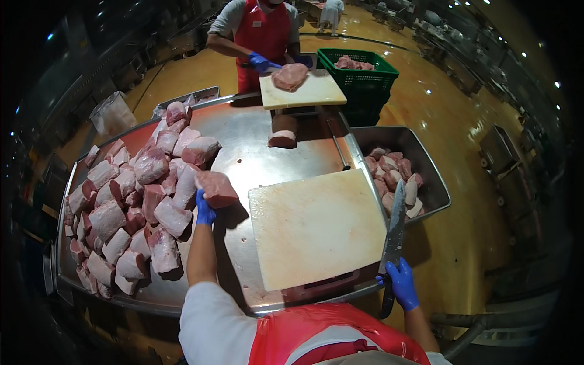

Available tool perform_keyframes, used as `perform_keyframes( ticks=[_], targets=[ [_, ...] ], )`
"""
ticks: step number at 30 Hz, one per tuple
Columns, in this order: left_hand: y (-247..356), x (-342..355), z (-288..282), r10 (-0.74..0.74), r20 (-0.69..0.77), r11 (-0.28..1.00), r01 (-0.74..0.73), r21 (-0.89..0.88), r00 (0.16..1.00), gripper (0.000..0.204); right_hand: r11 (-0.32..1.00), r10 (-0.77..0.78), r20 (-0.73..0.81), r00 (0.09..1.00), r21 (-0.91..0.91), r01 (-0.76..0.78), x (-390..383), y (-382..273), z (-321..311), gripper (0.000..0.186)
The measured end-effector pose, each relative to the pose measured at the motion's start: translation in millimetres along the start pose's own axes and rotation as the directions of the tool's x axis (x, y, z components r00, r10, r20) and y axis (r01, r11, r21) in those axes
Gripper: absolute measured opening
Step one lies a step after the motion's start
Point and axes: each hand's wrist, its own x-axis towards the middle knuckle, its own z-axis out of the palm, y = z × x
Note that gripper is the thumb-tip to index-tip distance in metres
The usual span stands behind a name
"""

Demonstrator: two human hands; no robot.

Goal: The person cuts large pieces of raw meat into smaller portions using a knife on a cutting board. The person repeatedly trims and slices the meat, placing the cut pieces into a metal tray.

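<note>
My left hand (205,210), in a blue glove, is closed on a piece of meat (217,189) just right of a big heap of meat pieces (107,220). Out at the right, my gloved right hand (402,285) grips a large knife (395,228) by its dark handle. The broad blade points away from me, beside the right edge of a white cutting board (316,228). Nothing lies on that board. Fingers of my left hand are partly hidden behind the meat.
The boards rest on a steel table (243,143). Across it, a co-worker in a red apron (265,30) handles meat (290,77) on another board (325,91). A grey tub (439,185) of meat pieces stands at the right, with green crates (365,79) beyond. A steel rod (338,145) lies nearby.
</note>
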Motion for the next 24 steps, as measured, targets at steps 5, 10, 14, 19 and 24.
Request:
perform_keyframes(
  ticks=[5,10,14,19,24],
  targets=[
    [-22.4,-101.2,77.0,0.213,0.247,0.970,-0.174,-0.172,0.945,0.065,0.999,-0.005,0.201,0.980,0.035,-0.002,23.7,-5.6,9.8,0.028],
    [-110.0,-212.5,211.1,-0.126,0.060,0.983,0.116,0.143,0.990,0.033,0.944,-0.082,0.446,0.891,0.321,-0.074,77.1,-30.8,85.5,0.039],
    [-140.1,-271.5,213.1,-0.544,0.391,0.839,0.490,0.236,0.743,0.041,0.942,-0.296,0.403,0.866,0.274,0.194,134.0,-17.9,90.2,0.026],
    [-133.8,-294.3,202.1,0.206,0.056,0.660,-0.181,0.729,0.977,0.058,0.928,-0.361,0.330,0.872,0.220,0.301,130.1,-15.0,94.8,0.025],
    [-175.5,-236.8,246.5,0.497,0.588,-0.234,-0.553,0.799,0.639,0.049,0.835,-0.523,0.260,0.812,-0.033,0.549,168.2,-30.0,129.6,0.027]
  ],
)
